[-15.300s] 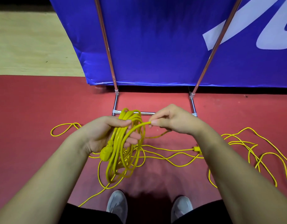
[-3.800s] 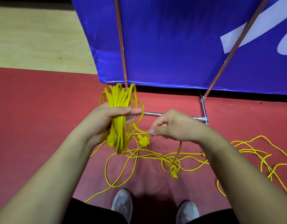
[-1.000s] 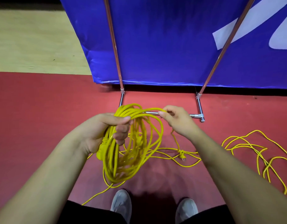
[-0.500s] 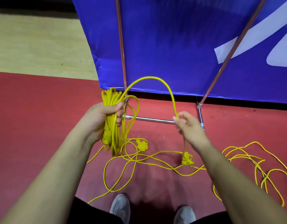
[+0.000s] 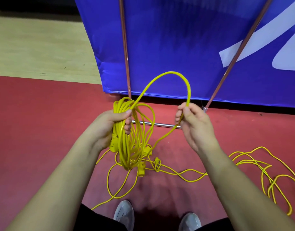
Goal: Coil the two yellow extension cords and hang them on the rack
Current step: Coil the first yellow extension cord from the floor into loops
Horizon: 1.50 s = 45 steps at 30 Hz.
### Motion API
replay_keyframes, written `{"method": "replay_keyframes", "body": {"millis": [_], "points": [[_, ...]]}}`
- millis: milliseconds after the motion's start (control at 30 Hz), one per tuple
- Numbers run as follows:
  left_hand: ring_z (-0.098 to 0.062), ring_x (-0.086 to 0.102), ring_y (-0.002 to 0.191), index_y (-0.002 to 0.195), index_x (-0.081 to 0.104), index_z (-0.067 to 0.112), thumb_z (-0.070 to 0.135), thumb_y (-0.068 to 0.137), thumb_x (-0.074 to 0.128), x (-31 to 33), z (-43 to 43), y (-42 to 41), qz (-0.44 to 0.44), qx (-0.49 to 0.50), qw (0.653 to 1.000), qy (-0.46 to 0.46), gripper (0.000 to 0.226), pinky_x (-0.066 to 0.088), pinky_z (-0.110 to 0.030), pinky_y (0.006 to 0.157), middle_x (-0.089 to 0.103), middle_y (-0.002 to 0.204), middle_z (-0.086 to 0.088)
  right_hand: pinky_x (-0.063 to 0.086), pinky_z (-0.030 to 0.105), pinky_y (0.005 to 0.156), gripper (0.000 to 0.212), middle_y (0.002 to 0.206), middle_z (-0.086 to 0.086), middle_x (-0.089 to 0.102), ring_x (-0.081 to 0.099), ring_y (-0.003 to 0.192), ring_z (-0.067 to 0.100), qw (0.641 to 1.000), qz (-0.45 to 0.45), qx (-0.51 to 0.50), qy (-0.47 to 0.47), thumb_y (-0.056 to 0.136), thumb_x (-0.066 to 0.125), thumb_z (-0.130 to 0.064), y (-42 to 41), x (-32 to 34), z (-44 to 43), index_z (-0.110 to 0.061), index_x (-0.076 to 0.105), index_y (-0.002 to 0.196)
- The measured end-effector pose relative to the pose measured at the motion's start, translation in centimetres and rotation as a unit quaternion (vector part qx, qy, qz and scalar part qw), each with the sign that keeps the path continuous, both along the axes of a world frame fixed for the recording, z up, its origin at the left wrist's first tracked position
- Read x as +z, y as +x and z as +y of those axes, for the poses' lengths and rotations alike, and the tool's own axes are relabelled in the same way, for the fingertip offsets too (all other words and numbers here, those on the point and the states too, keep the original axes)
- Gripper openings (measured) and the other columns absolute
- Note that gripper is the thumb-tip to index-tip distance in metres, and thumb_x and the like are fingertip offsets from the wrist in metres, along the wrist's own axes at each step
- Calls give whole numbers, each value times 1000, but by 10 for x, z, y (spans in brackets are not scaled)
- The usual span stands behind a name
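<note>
The left hand (image 5: 110, 129) has its grip curled tight round a bundle of coiled yellow extension cord (image 5: 126, 147) hanging above the red floor (image 5: 43, 122). A single yellow strand (image 5: 173, 73) arches from it to the right hand (image 5: 195, 125), whose grip pinches it, above the rack's chrome base bar (image 5: 160, 125). Farther right, loose yellow cord (image 5: 260, 164) lies tangled on the floor.

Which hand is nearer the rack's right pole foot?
Right. The right hand, pinching the cord loop, is just left of the pole foot; the left hand, gripping the coil, is far left.
</note>
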<state>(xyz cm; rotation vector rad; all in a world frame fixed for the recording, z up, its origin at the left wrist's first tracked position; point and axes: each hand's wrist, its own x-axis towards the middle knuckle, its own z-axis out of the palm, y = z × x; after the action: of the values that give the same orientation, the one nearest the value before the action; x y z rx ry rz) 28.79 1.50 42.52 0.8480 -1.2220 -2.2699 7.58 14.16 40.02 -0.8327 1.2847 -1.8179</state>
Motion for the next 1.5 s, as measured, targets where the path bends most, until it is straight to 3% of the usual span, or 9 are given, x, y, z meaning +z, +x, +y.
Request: {"method": "replay_keyframes", "body": {"millis": [133,367,533,700,800,933,1067,1267,1500], "points": [[-13,46,47,79,53,10,16,79,61,-4,-3,-2,-12,-1,1000,-10,10,42,-23,46,49,57,-1,30,23,49,18,58,0,42,36,50,9,977,194,-5,87,93,50,-22,-12,-1,2,-14,65,88],[-13,48,46,86,56,6,17,79,59,-3,-4,-2,-33,18,999,2,14,42,-22,46,50,55,-1,23,21,42,13,50,-3,35,27,42,8,936,304,33,177,98,54,-21,-8,-9,-1,-10,61,97],[-12,51,49,78,54,10,19,77,61,-1,-10,5,-50,-2,998,38,12,46,-21,46,51,56,1,35,31,58,21,69,12,58,48,61,20,855,423,40,298,99,48,-22,-22,-22,7,-5,59,93],[-12,50,48,78,59,8,20,61,76,0,-7,1,-28,-29,999,36,27,44,-21,45,52,57,0,38,30,70,23,71,-8,54,50,77,22,819,493,35,291,100,46,-26,-28,-20,7,-22,59,119],[-13,49,48,83,65,5,22,69,71,0,-6,-2,-19,-3,999,36,22,45,-22,46,51,57,-1,41,29,77,24,93,5,71,60,95,29,747,552,113,352,95,51,-13,-32,-12,7,-18,71,107],[-15,61,51,81,66,3,13,81,63,-2,-1,-6,-99,6,995,-18,11,52,-22,50,60,66,-9,49,26,84,22,100,-5,74,64,98,9,705,518,312,371,92,56,-9,-28,2,10,-16,76,100],[-26,73,73,93,63,-5,8,82,62,-4,23,-17,-133,-83,987,-44,17,59,-29,63,72,87,-25,31,26,51,20,48,-14,49,36,46,3,759,412,421,277,92,56,-7,-6,10,6,-11,76,90],[-41,68,95,102,65,3,11,84,60,-1,31,-19,-113,-131,984,-54,21,55,-46,86,70,101,-28,19,23,47,24,55,-10,36,25,48,9,887,181,389,174,91,52,-20,-4,11,13,-7,71,95],[-26,68,62,85,65,1,9,87,61,-8,52,-36,-94,-118,984,-95,9,57,-32,61,69,72,-19,18,26,48,28,54,-12,42,27,48,8,907,173,361,133,92,50,-20,2,14,12,4,64,94]]}}
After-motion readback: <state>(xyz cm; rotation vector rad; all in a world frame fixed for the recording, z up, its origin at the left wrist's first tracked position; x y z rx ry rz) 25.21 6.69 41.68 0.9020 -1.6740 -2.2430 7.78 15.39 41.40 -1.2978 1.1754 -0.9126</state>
